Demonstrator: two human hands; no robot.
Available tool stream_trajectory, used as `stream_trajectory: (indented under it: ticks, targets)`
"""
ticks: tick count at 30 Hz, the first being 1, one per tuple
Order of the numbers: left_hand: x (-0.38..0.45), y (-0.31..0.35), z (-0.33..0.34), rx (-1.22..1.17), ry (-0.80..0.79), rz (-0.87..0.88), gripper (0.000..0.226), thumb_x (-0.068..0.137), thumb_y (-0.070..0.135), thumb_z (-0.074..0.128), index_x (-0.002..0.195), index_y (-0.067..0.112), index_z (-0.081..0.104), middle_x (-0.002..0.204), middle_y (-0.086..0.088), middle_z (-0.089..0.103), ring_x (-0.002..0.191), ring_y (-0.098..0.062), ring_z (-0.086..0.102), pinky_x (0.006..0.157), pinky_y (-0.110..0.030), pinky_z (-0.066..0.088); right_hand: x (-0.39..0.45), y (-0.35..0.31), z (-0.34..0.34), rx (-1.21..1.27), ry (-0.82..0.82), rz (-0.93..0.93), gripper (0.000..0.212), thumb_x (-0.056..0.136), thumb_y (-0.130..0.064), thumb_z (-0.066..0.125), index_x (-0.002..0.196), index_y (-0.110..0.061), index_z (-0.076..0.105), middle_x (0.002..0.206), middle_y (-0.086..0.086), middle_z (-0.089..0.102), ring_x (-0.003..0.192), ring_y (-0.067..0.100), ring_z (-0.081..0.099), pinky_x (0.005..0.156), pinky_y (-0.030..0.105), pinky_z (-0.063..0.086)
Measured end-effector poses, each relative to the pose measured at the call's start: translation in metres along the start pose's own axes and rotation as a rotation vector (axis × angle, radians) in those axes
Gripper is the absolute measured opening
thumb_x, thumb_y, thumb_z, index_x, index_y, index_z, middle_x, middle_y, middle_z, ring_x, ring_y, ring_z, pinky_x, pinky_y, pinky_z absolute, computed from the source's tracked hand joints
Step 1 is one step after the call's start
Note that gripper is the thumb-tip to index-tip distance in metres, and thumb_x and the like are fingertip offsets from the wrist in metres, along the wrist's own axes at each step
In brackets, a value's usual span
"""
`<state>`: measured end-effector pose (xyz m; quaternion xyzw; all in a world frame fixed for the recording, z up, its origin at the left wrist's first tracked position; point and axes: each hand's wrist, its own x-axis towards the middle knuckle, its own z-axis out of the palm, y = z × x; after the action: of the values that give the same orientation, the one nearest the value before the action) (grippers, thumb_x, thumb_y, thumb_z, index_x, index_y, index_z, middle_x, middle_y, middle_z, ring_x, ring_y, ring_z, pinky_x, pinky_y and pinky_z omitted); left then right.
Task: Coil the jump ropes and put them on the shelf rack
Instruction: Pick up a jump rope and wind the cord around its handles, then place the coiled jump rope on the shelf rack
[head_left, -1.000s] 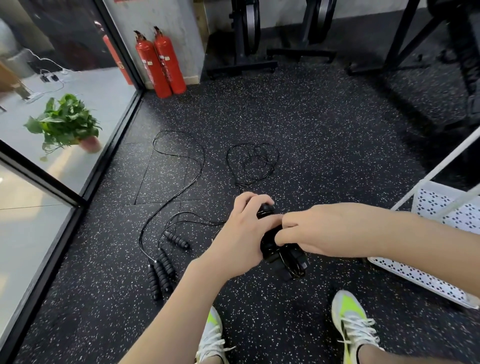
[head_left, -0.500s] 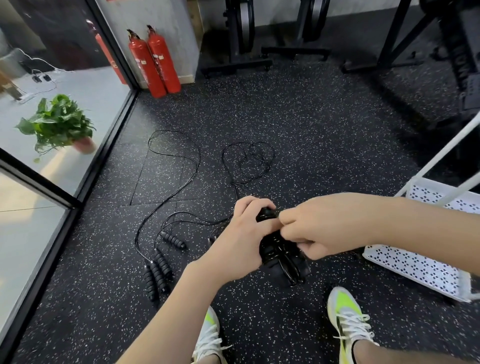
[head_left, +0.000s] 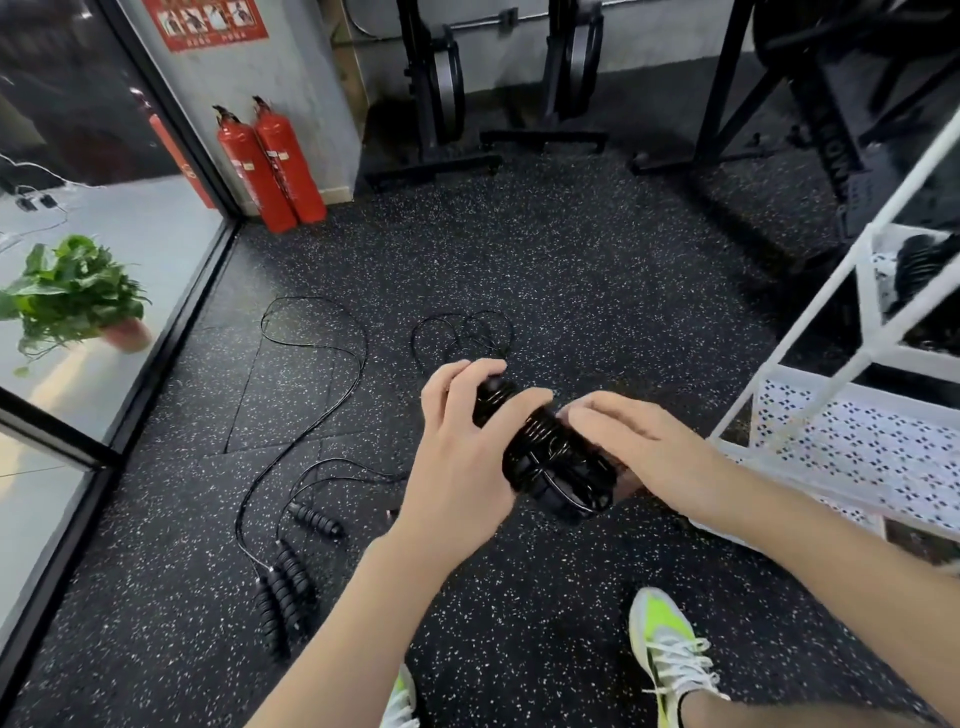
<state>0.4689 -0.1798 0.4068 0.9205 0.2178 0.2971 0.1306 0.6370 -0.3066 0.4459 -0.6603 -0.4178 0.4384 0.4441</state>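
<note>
Both forearms reach in from the near edge and meet over the middle of the speckled floor (head_left: 571, 270). The left hand (head_left: 467, 441) is turned back-up, its fingers and thumb curled round the far end of a coiled black jump rope (head_left: 550, 457), gripping the ribbed handles where they poke out past the knuckles. The right hand (head_left: 639, 447) comes in from the right with its fingers curved over the near, fatter part of the bundle, wrapping it from above and the side, so the coil is held between the two hands, above the floor and tilted with its near end lower. Just right of the hands stands the white shelf rack (head_left: 872, 436), whose perforated lower tray is near the right wrist; a dark item sits on a higher tray, too unclear to name. To the left on the floor lie loose jump ropes (head_left: 291, 571), their ribbed handles grouped near the left forearm and their cords trailing farther away in loops. Two shoes (head_left: 670, 654) show at the near edge.
</note>
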Motion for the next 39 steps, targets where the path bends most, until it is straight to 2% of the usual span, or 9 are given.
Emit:
stream_trajectory:
  ticks: [4, 8, 13, 16, 21, 28, 33, 37, 39]
  targets:
    - [0.032, 0.042, 0.022, -0.056, -0.124, 0.113, 0.092, 0.078, -0.004, 0.073, 0.153, 0.034, 0.037, 0.163, -0.005, 0.019, 0.148, -0.036, 0.016, 0.108, -0.053, 0.044, -0.034, 0.017, -0.03, 0.214, 0.117, 0.059, 0.041, 0.08, -0.035, 0.074, 0.114, -0.014, 0.067, 0.102, 0.01, 0.075, 0.086, 0.033, 0.075, 0.064, 0.05, 0.061]
    - [0.062, 0.106, 0.044, -0.28, -0.24, -0.058, 0.113, 0.083, -0.012, 0.062, 0.155, 0.053, 0.005, 0.166, 0.011, -0.009, 0.151, -0.026, 0.013, 0.105, -0.041, 0.046, -0.07, 0.035, -0.073, 0.382, 0.35, 0.074, 0.038, 0.075, -0.031, 0.073, 0.107, -0.01, 0.068, 0.097, 0.013, 0.075, 0.085, 0.037, 0.074, 0.063, 0.049, 0.061]
    - [0.079, 0.186, 0.085, -0.674, -0.333, -0.464, 0.062, 0.099, 0.004, 0.05, 0.151, 0.034, 0.033, 0.121, 0.01, 0.062, 0.089, -0.003, 0.061, 0.077, -0.019, 0.046, -0.111, 0.058, -0.131, 0.459, 0.606, 0.108, 0.052, 0.069, -0.038, 0.077, 0.105, -0.004, 0.064, 0.101, 0.027, 0.071, 0.082, 0.046, 0.071, 0.062, 0.045, 0.058]
    - [0.074, 0.226, 0.126, -0.641, -0.448, -0.504, 0.025, 0.104, 0.021, 0.049, 0.127, 0.026, 0.056, 0.096, 0.009, 0.069, 0.086, -0.019, 0.069, 0.081, -0.034, 0.057, -0.134, 0.084, -0.164, 0.481, 0.68, 0.191, 0.063, 0.066, -0.043, 0.081, 0.109, -0.002, 0.06, 0.103, 0.029, 0.071, 0.088, 0.049, 0.071, 0.069, 0.051, 0.059]
    - [0.062, 0.279, 0.195, -0.712, -0.588, -0.57, 0.025, 0.102, 0.036, 0.051, 0.122, 0.024, 0.06, 0.098, 0.001, 0.071, 0.09, -0.023, 0.071, 0.083, -0.047, 0.06, -0.17, 0.142, -0.205, 0.399, 0.722, 0.314, 0.043, 0.087, -0.035, 0.077, 0.112, -0.003, 0.062, 0.096, 0.02, 0.075, 0.081, 0.035, 0.076, 0.068, 0.047, 0.062]
    - [0.074, 0.331, 0.288, -0.614, -0.708, -0.376, 0.07, 0.102, 0.02, 0.055, 0.16, 0.023, 0.017, 0.109, 0.005, 0.065, 0.079, -0.004, 0.062, 0.059, -0.007, 0.046, -0.181, 0.206, -0.26, 0.11, 0.799, 0.351, 0.034, 0.101, -0.04, 0.058, 0.111, -0.01, 0.067, 0.096, 0.008, 0.074, 0.067, 0.01, 0.07, 0.053, 0.018, 0.053]
    - [0.09, 0.352, 0.356, -0.377, -0.854, -0.107, 0.122, 0.086, 0.026, 0.077, 0.16, 0.031, -0.02, 0.148, -0.013, 0.035, 0.124, -0.032, 0.055, 0.098, -0.039, 0.05, -0.16, 0.244, -0.297, -0.204, 0.862, 0.44, 0.031, 0.105, -0.04, 0.05, 0.106, -0.01, 0.061, 0.093, 0.007, 0.067, 0.09, 0.029, 0.065, 0.064, 0.031, 0.042]
    - [0.107, 0.347, 0.4, -0.236, -0.903, 0.027, 0.119, 0.091, 0.023, 0.075, 0.16, 0.021, -0.023, 0.15, -0.02, 0.035, 0.12, -0.033, 0.057, 0.095, -0.039, 0.049, -0.137, 0.271, -0.322, -0.345, 0.834, 0.576, 0.048, 0.106, -0.034, 0.048, 0.143, -0.006, 0.038, 0.102, 0.013, 0.066, 0.098, 0.035, 0.067, 0.071, 0.036, 0.045]
    - [0.112, 0.343, 0.418, -0.241, -0.922, 0.03, 0.115, 0.094, 0.025, 0.071, 0.16, 0.021, -0.023, 0.142, -0.018, 0.042, 0.115, -0.032, 0.059, 0.096, -0.043, 0.051, -0.128, 0.283, -0.331, -0.436, 0.793, 0.663, 0.038, 0.106, -0.024, 0.045, 0.137, -0.005, 0.037, 0.104, 0.01, 0.057, 0.105, 0.033, 0.067, 0.075, 0.037, 0.048]
